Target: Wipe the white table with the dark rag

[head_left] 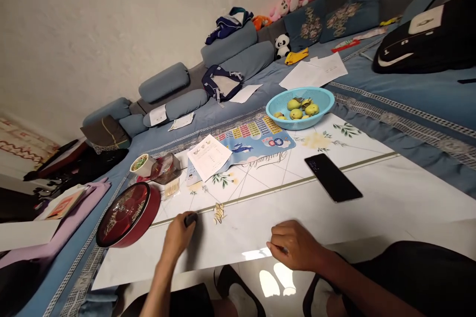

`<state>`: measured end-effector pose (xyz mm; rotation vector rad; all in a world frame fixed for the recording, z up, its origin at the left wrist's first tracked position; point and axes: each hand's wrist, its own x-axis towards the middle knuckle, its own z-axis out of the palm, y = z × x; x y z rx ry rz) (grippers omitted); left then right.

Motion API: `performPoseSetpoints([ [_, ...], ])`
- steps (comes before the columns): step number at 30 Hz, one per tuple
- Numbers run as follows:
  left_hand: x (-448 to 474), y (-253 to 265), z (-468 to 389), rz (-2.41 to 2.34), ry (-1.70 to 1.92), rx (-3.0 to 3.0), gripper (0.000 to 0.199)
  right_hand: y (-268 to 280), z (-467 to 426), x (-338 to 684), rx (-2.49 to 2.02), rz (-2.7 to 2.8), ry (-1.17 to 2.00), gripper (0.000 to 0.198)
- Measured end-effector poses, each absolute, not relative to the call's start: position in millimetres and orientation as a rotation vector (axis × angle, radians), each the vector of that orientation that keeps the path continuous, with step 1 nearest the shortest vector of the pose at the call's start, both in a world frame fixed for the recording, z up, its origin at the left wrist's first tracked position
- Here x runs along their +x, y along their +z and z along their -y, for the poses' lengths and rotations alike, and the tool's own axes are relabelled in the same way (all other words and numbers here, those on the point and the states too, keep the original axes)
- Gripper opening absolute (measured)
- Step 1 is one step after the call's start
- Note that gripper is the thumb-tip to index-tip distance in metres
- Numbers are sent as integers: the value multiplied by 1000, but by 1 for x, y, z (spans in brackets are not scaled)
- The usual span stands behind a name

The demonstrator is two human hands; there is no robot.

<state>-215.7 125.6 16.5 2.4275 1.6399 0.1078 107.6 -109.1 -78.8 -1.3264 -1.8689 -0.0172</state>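
Note:
At the left part of the white table, my left hand [180, 234] is closed around a small dark rounded object [190, 219], whose kind I cannot make out. Just right of that hand lies a little heap of pale yellow-brown slivers [219, 213], not touched by it. My right hand [293, 245] rests by the table's near edge with its fingers curled in. Whatever it may hold is hidden inside the fingers. Beyond my right hand a black smartphone [332, 177] lies flat.
A red lidded round box [150, 213] stands at the left. Behind it are a paper cup [142, 165] and a clear plastic container [166, 168]. A printed sheet [208, 157] lies on a blue chart [260, 141]. A blue basket [323, 104] holds several green fruits. A sofa [416, 94] borders the table.

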Motion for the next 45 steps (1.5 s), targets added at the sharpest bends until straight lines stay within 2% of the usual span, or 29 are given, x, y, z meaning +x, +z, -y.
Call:
performPoseSetpoints([
  [4,-153,-18,-68,-1873,149,2285,33,-78,108,106,-1339,1892,-23,39],
  [7,-104,-18,-55,-1725,341,2219,33,-75,108,106,-1342,1902,-20,39],
  [10,-100,-13,-66,-1506,563,2099,32,-75,108,106,-1353,1900,-3,39],
  [12,-120,-9,-85,-1530,628,2069,30,-76,108,106,-1357,1895,5,39],
  [18,-144,-6,-143,-1905,393,2111,34,-80,108,106,-1357,1894,-10,38],
  [24,-54,-17,-125,-1400,494,2229,35,-79,108,106,-1363,1911,15,38],
  [28,-58,-10,-112,-1072,614,2117,32,-77,109,106,-1373,1883,29,37],
  [30,-91,-6,-112,-1165,649,2067,33,-77,110,106,-1373,1865,26,38],
  [35,-151,-18,-90,-1679,437,2079,37,-79,109,105,-1374,1853,4,38],
  [37,-132,-30,-67,-1705,505,2091,40,-78,109,105,-1366,1861,2,37],
  [41,-49,-43,-33,-1434,650,2047,39,-73,110,106,-1355,1876,13,37],
  [45,-25,-33,-42,-1227,752,1962,37,-70,110,106,-1359,1859,19,38],
])
